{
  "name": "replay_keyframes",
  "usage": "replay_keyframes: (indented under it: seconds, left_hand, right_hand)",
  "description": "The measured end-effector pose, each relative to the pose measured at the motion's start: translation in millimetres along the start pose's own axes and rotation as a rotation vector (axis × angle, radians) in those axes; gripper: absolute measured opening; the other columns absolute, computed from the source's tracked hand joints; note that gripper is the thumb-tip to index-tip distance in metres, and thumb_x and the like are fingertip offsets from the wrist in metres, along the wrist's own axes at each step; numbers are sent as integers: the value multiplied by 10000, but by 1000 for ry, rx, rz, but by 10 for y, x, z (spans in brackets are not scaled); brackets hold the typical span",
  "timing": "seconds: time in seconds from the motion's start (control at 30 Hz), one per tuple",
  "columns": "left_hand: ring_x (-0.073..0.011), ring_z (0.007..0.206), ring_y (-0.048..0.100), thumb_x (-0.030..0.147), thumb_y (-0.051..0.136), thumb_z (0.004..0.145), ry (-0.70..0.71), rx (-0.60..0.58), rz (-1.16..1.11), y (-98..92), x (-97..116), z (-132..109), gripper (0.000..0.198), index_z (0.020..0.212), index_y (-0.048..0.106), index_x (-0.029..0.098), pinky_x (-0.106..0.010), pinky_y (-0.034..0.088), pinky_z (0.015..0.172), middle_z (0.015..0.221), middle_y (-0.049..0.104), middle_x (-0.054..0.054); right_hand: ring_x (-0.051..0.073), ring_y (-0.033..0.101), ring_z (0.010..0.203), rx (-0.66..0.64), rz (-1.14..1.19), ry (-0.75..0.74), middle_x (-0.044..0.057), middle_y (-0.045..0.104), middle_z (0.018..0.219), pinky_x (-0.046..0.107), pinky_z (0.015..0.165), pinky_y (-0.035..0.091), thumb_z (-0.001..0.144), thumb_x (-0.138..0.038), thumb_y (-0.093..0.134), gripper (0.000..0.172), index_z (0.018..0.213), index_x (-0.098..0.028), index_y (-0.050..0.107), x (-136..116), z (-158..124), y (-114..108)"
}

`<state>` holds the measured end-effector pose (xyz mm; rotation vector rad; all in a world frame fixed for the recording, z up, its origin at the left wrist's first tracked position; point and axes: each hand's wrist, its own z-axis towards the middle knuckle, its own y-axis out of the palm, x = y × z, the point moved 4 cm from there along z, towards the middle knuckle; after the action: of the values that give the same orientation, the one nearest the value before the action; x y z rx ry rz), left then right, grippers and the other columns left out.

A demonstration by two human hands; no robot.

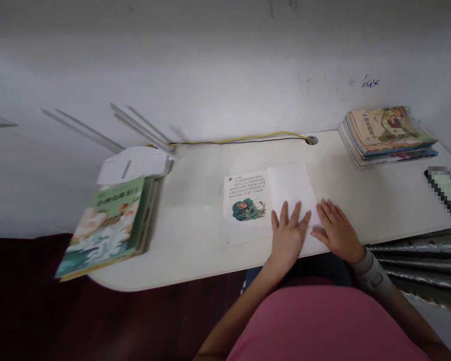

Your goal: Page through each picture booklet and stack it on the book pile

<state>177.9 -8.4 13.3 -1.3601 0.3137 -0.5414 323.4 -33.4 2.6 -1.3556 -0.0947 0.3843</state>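
An open picture book (265, 195) lies flat on the white table (195, 235), its left page showing text and a green drawing, its right page white. My left hand (287, 233) rests flat on the book's lower middle with fingers spread. My right hand (336, 228) lies flat beside it, on the lower right corner of the white page, fingers stretched out. Neither hand holds anything.
A stack of picture books (108, 228) with a green cover overhangs the table's left front edge, white paper (135, 163) behind it. Another book stack (389, 133) sits at the back right. A phone (447, 190) lies at the right edge. A yellow cable (244, 139) runs along the wall.
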Motion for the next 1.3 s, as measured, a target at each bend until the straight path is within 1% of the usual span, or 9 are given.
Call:
replay_keyframes:
  seconds: [0.1, 0.23, 0.33, 0.5, 0.67, 0.77, 1.0, 1.23, 1.3]
  left_hand:
    - [-375, 1364, 289, 274, 483, 908, -2, -11, -3, 5, -9, -9, 432, 1333, 490, 347, -636, 288, 1030, 1457, 426, -41]
    - [-365, 1355, 312, 232, 460, 913, 11, -25, -13, 1, -13, -22, 431, 1327, 500, 344, -634, 281, 1035, 1443, 445, -42]
    - [-357, 1344, 335, 214, 461, 908, 19, -27, -25, -14, -21, -27, 434, 1322, 508, 335, -637, 274, 1036, 1429, 463, -50]
    - [-361, 1336, 347, 250, 477, 901, 40, -37, -46, -43, -35, -37, 420, 1314, 522, 312, -646, 279, 1028, 1420, 472, -72]
    - [-347, 1344, 340, 179, 463, 898, 56, -46, -35, -56, -59, -65, 442, 1315, 519, 316, -637, 281, 1035, 1415, 479, -67]
    - [-344, 1340, 347, 183, 463, 902, 72, -51, -32, -48, -63, -70, 442, 1322, 509, 312, -641, 285, 1030, 1421, 471, -70]
    - [-339, 1328, 367, 203, 459, 910, 74, -53, -30, -71, -5, -19, 439, 1334, 492, 312, -639, 314, 1004, 1415, 475, -85]
    - [-335, 1309, 393, 220, 428, 925, 90, -60, -36, -111, 50, -1, 411, 1319, 511, 301, -639, 325, 991, 1407, 484, -87]
    - [-332, 1302, 400, 224, 422, 928, 101, -69, -36, -116, 48, -2, 403, 1313, 517, 296, -640, 329, 985, 1405, 488, -83]
  right_hand:
    - [290, 244, 1396, 8, -16, 38, 206, 341, 1475, 485, 1085, 274, 930, -551, 313, 695, 1447, -87, 292, 43, 8, 0]
    - [329, 300, 1365, -1, -86, 120, 226, 351, 1463, 518, 1065, 268, 948, -496, 309, 609, 1388, -87, 404, 178, 73, -5]
    - [321, 325, 1352, -3, -112, 125, 228, 369, 1452, 498, 1058, 281, 958, -441, 316, 554, 1366, -86, 435, 238, 121, 0]
    - [317, 342, 1343, 6, -129, 123, 223, 376, 1449, 492, 1059, 283, 959, -405, 328, 527, 1365, -87, 436, 242, 127, 15]
    - [324, 344, 1341, 2, -135, 124, 224, 389, 1441, 489, 1058, 289, 956, -410, 342, 531, 1360, -79, 441, 233, 123, 11]
    - [321, 341, 1344, 7, -127, 125, 226, 389, 1440, 491, 1056, 291, 957, -411, 337, 531, 1360, -81, 441, 230, 128, 3]
    - [319, 347, 1341, 11, -131, 132, 230, 397, 1433, 488, 1062, 287, 960, -411, 329, 537, 1365, -75, 436, 207, 133, -10]
    - [330, 332, 1348, -6, -141, 121, 200, 360, 1465, 504, 1047, 293, 960, -385, 349, 479, 1391, -194, 433, 200, 140, -25]
    - [327, 338, 1345, -6, -149, 112, 192, 368, 1462, 505, 1046, 296, 958, -391, 353, 474, 1386, -207, 441, 198, 141, -25]
